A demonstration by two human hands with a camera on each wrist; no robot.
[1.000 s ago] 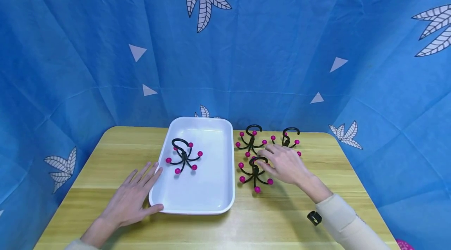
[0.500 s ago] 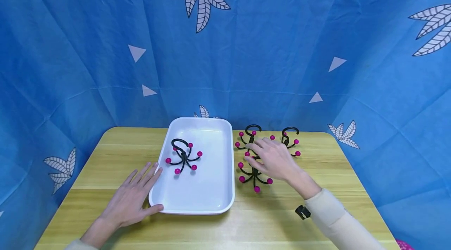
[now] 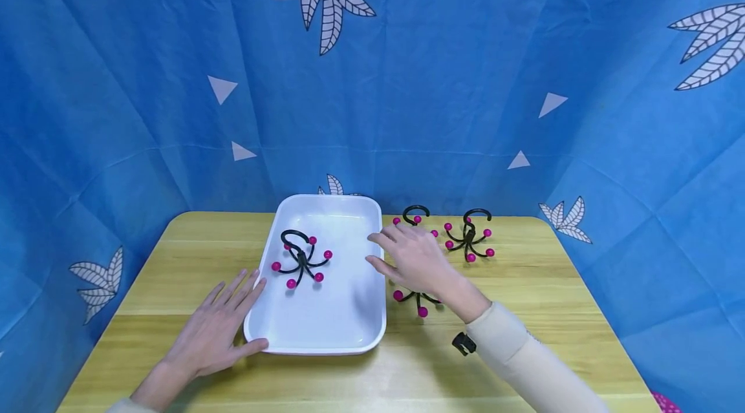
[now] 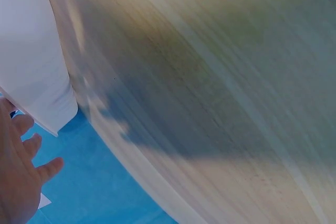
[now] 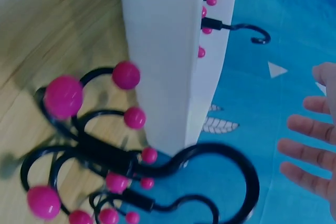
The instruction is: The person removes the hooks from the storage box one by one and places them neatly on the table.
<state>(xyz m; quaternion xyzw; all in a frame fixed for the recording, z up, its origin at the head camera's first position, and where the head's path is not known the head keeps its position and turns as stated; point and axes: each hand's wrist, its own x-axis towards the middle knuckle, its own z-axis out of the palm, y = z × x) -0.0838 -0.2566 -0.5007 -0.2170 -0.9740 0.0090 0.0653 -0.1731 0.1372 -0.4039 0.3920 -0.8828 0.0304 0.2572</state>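
A white tray (image 3: 337,322) lies on the table, and in it sits a black hanging hook (image 3: 302,261) with pink ball-tipped arms. Along the tray's left side my left hand (image 3: 212,329) rests with fingers spread, its fingertips and thumb at the rim. My right hand (image 3: 416,261) holds nothing; it hovers at the tray's right rim, fingers extended leftward, and the right wrist view shows its fingers (image 5: 310,150) loosely spread. Beneath it, a front hanging hook (image 3: 422,312) is mostly covered. Behind it, another hook (image 3: 417,220) is partly hidden. A third hook (image 3: 469,238) stands fully visible farther right.
The wooden table (image 3: 512,309) carries the tray left of its middle and the loose hooks to the right. A blue printed curtain (image 3: 454,77) encloses the back and sides. A black band (image 3: 464,343) hangs beside the right sleeve (image 3: 506,335).
My right hand has moved left from over the hooks to the tray's right rim, uncovering the far-right hook. The left hand, tray and hooks stay in place.
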